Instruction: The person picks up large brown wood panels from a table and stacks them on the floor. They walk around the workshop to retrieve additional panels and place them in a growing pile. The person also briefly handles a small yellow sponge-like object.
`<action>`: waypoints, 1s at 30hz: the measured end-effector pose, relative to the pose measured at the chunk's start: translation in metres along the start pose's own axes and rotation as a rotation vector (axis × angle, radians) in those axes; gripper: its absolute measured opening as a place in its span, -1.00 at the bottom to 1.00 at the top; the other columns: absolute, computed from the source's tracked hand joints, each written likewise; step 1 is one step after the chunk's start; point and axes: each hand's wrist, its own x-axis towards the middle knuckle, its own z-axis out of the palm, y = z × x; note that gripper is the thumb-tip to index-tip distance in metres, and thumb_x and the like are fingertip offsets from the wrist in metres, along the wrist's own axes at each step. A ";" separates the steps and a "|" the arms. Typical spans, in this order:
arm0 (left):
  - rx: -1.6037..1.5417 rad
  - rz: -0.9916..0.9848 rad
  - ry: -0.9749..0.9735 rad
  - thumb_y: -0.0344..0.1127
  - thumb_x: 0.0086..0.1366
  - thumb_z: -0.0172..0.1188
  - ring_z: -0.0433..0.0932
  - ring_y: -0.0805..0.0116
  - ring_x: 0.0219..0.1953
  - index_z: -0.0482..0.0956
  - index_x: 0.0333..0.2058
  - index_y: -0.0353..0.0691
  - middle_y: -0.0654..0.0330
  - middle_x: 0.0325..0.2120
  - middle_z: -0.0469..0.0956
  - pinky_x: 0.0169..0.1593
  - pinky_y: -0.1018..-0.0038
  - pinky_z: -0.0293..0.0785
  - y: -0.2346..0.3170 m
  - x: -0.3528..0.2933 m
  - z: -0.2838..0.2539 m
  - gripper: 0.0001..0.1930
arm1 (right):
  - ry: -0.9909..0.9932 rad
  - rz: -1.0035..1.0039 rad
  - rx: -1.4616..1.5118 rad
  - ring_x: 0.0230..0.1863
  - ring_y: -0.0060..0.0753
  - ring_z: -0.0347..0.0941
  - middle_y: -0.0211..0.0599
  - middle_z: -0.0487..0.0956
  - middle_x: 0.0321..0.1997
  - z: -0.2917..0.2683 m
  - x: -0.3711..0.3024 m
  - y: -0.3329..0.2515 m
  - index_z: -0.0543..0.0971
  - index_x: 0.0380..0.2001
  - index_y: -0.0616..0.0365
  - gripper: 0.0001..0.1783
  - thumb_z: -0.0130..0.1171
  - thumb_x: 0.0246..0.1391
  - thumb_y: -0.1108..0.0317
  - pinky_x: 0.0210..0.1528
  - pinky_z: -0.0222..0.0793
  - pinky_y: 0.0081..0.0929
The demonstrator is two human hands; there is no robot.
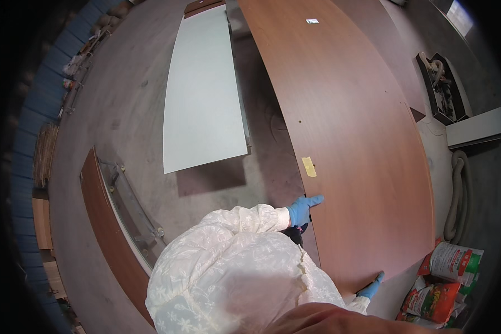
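A long reddish-brown wood-look panel point(367, 167) stretches from the far side to close in front of me. My left hand point(300, 211), in a blue glove, is closed on its left edge. One digit lies over the top face there; the other fingers are mostly hidden under the edge. At the panel's near end my right hand point(370, 286), also blue-gloved, holds the edge with one digit on top. A strip of yellow tape point(309, 167) sticks to the surface beyond my left hand. Farther off is a small white label point(312, 21).
A pale white panel point(206, 94) lies raised above the floor to the left. Another brown panel point(108, 228) on a metal-framed support is at the lower left. Colourful sacks point(437, 300), a grey hose point(457, 195) and a black tool box point(442, 89) sit at right.
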 end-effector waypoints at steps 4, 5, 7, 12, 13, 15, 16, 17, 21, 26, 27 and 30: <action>-0.004 0.078 -0.010 -0.32 0.30 0.18 0.53 0.15 0.04 0.43 0.09 -0.23 0.09 0.01 0.53 0.10 0.19 0.47 -0.010 0.005 0.002 -0.61 | 0.085 -0.039 -0.090 0.27 -0.21 0.27 -0.19 0.33 0.32 -0.008 0.012 0.004 0.29 0.26 0.30 -0.13 -0.01 0.18 -0.27 0.32 0.15 -0.26; -0.013 0.124 -0.066 -0.33 0.30 0.18 0.54 0.14 0.02 0.44 0.08 -0.24 0.08 -0.01 0.54 0.08 0.19 0.49 -0.014 0.006 0.002 -0.61 | 0.081 -0.049 -0.096 0.27 -0.21 0.27 -0.20 0.33 0.32 -0.010 0.013 0.004 0.29 0.26 0.30 -0.13 -0.01 0.18 -0.26 0.32 0.15 -0.25; 0.051 0.209 0.027 -0.33 0.29 0.20 0.56 0.15 -0.02 0.44 0.07 -0.25 0.07 -0.02 0.54 0.03 0.20 0.52 -0.021 0.009 0.002 -0.61 | -0.001 -0.084 -0.116 0.28 -0.19 0.26 -0.20 0.34 0.32 -0.014 0.016 0.003 0.29 0.27 0.27 -0.15 -0.04 0.19 -0.26 0.32 0.15 -0.22; 0.108 0.294 0.149 -0.32 0.22 0.27 0.58 0.19 -0.07 0.45 0.05 -0.27 0.09 -0.05 0.56 -0.04 0.22 0.54 -0.033 0.027 0.001 -0.57 | -0.064 0.098 -0.070 0.27 -0.15 0.27 -0.25 0.36 0.30 -0.009 0.008 -0.012 0.36 0.23 0.13 -0.20 -0.10 0.18 -0.30 0.29 0.19 -0.15; 0.099 0.273 0.152 -0.32 0.20 0.29 0.58 0.20 -0.07 0.45 0.05 -0.27 0.09 -0.05 0.56 -0.03 0.22 0.54 -0.041 0.029 -0.001 -0.56 | -0.062 0.166 -0.034 0.26 -0.15 0.27 -0.27 0.37 0.29 -0.006 0.005 -0.014 0.37 0.22 0.12 -0.21 -0.09 0.18 -0.31 0.28 0.19 -0.14; 0.116 0.293 0.195 -0.32 0.18 0.31 0.57 0.21 -0.06 0.46 0.05 -0.25 0.10 -0.06 0.57 -0.02 0.23 0.52 -0.069 0.034 -0.005 -0.55 | -0.012 0.132 -0.057 0.24 -0.17 0.30 -0.31 0.39 0.27 -0.003 0.005 -0.020 0.40 0.19 0.06 -0.23 -0.05 0.14 -0.31 0.25 0.22 -0.11; 0.149 0.333 0.238 -0.31 0.18 0.31 0.56 0.21 -0.05 0.46 0.04 -0.25 0.11 -0.06 0.57 -0.01 0.23 0.51 -0.091 0.034 -0.009 -0.55 | -0.078 0.097 -0.109 0.23 -0.18 0.30 -0.32 0.39 0.27 -0.006 0.005 -0.026 0.40 0.19 0.05 -0.25 -0.05 0.15 -0.30 0.25 0.23 -0.12; 0.180 0.391 0.269 -0.31 0.18 0.31 0.56 0.22 -0.04 0.46 0.04 -0.24 0.11 -0.07 0.57 0.00 0.23 0.50 -0.113 0.034 -0.010 -0.55 | -0.098 0.037 -0.151 0.22 -0.19 0.30 -0.32 0.39 0.27 -0.006 0.010 -0.025 0.40 0.19 0.05 -0.26 -0.06 0.16 -0.29 0.24 0.23 -0.12; 0.139 0.510 0.377 -0.31 0.18 0.30 0.55 0.22 -0.04 0.50 0.00 -0.24 0.11 -0.12 0.60 0.01 0.24 0.49 -0.173 0.045 -0.020 -0.60 | -0.294 0.055 -0.141 0.21 -0.23 0.32 -0.32 0.40 0.26 -0.027 0.038 -0.028 0.39 0.19 0.06 -0.32 -0.08 0.22 -0.22 0.23 0.26 -0.16; 0.090 0.498 0.337 -0.34 0.18 0.30 0.60 0.18 -0.14 0.52 -0.03 -0.24 0.09 -0.16 0.61 -0.09 0.19 0.55 -0.191 0.068 -0.022 -0.63 | -0.437 0.088 -0.054 0.20 -0.27 0.36 -0.35 0.42 0.24 -0.054 0.076 -0.026 0.39 0.19 0.05 -0.32 -0.09 0.24 -0.23 0.22 0.33 -0.19; 0.018 0.456 0.298 -0.36 0.18 0.29 0.62 0.16 -0.21 0.53 -0.05 -0.26 0.08 -0.18 0.61 -0.15 0.18 0.58 -0.195 0.071 -0.023 -0.65 | -0.442 0.052 -0.090 0.20 -0.27 0.36 -0.35 0.43 0.24 -0.059 0.082 -0.026 0.38 0.19 0.06 -0.31 -0.08 0.23 -0.24 0.22 0.33 -0.20; -0.041 0.611 0.236 -0.36 0.18 0.29 0.61 0.19 -0.21 0.53 -0.06 -0.27 0.08 -0.20 0.61 -0.16 0.19 0.59 -0.206 0.078 -0.025 -0.66 | -0.401 0.068 -0.057 0.19 -0.27 0.37 -0.36 0.43 0.24 -0.064 0.100 -0.023 0.38 0.20 0.06 -0.29 -0.07 0.23 -0.26 0.21 0.35 -0.22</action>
